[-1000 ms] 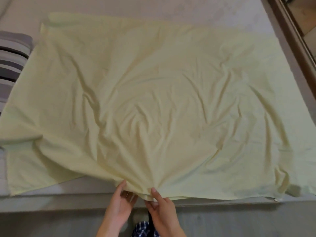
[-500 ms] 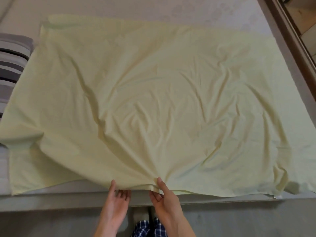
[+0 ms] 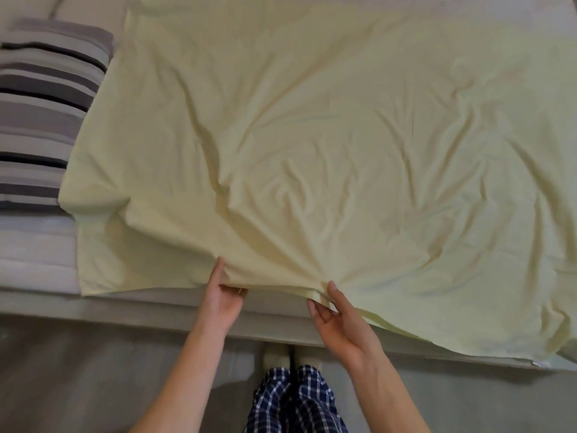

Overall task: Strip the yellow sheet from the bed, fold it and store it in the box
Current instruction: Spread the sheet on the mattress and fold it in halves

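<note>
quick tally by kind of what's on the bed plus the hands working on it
yellow sheet: 1
striped pillow: 1
hands: 2, left hand and right hand, both gripping the sheet's near edge
total: 4

Matt cloth throughout

The yellow sheet (image 3: pixel 327 145) is thin, creased, matt cloth; the striped pillow (image 3: pixel 43 114) looks soft, woven.
</note>
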Tool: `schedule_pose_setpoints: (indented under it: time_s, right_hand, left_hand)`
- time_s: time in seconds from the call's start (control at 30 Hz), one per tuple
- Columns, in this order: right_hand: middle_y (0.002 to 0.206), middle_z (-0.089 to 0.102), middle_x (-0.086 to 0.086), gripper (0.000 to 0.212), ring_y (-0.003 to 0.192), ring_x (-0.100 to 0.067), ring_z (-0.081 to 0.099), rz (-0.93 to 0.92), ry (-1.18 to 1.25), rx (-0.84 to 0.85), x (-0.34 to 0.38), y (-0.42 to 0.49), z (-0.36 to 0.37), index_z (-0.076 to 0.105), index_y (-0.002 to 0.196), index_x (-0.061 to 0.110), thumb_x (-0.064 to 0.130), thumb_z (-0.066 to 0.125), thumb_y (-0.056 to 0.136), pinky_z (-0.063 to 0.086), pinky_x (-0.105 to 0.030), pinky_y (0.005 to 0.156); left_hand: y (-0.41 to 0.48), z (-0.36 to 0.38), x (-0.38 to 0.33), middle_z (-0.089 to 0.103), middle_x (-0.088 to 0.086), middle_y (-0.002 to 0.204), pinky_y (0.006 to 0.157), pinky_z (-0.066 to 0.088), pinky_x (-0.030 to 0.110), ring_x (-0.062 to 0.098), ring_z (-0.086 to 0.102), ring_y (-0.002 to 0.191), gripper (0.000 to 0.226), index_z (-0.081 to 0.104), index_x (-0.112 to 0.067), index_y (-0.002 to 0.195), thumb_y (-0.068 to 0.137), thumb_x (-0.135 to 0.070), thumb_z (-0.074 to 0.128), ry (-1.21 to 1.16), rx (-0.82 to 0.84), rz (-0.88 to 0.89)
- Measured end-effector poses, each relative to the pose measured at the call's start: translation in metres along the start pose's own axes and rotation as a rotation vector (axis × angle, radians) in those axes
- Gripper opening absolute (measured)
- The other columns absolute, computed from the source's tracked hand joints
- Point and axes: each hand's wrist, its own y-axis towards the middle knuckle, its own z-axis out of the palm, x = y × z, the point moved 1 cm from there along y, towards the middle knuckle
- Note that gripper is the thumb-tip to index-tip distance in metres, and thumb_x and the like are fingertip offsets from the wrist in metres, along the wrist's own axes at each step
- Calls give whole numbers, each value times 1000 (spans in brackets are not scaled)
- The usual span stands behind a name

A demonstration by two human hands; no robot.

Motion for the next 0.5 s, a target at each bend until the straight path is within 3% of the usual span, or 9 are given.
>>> schedule_pose_setpoints:
  time_s: [0.1,0.2,0.33,0.43,0.5]
  right_hand:
    - [79,73,-16,6,69,-25,72,3,18,21,4,0,2,63,86,1,5,59,88,59,-40,68]
    - [79,72,-19,8,79,-29,70,18,35,12,7,3,2,62,85,1,4,56,89,56,-44,71]
    - [75,71,-18,12,78,-29,69,1,52,4,15,12,-5,60,83,2,7,54,92,57,-44,69]
    - [82,67,-11,12,87,-23,63,-52,40,-17,12,25,-17,60,88,6,14,54,94,60,-40,66]
    - [93,63,-11,11,92,-24,61,-56,15,-40,-4,36,-21,60,94,10,20,54,94,59,-40,76]
  left_hand:
    - [-1,-15,6,76,7,89,66,59,29,19,73,81,26,64,-13,104,85,-32,62,30,-86,-40]
    - [-6,-36,9,76,3,85,73,51,29,18,64,92,38,61,-13,106,74,-33,67,88,-121,-45]
    - [-13,-56,3,72,0,71,70,47,28,14,57,80,33,59,-12,98,73,-32,68,30,-104,-55]
    - [-18,-57,-5,72,0,76,75,48,33,15,58,89,30,60,-12,98,75,-30,66,28,-100,8]
    - [-23,-51,-9,72,1,83,78,48,36,16,60,95,32,59,-11,103,77,-29,66,23,-90,38]
